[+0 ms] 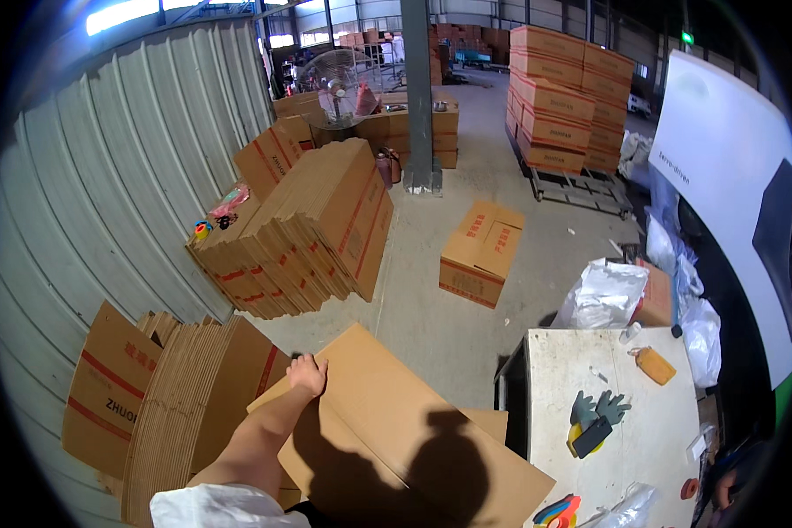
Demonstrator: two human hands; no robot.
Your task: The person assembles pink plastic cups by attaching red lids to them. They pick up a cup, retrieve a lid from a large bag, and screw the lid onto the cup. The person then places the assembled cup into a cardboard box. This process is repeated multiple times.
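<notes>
My left hand (307,376) reaches up from the lower edge in a white sleeve. Its fingers are closed over the upper left edge of a flattened cardboard box (387,396). This brown sheet is tilted in front of me, with a crease across it and shadows on its lower part. Another piece of cardboard (488,424) shows behind its right side. My right hand is out of sight.
Stacks of flat cartons (185,378) (317,220) stand along the corrugated wall. A closed carton (480,251) sits on the floor ahead. At right, a white table (554,370) bears gloves (597,407) and a phone (592,437). Part of another person (728,487) shows beyond it.
</notes>
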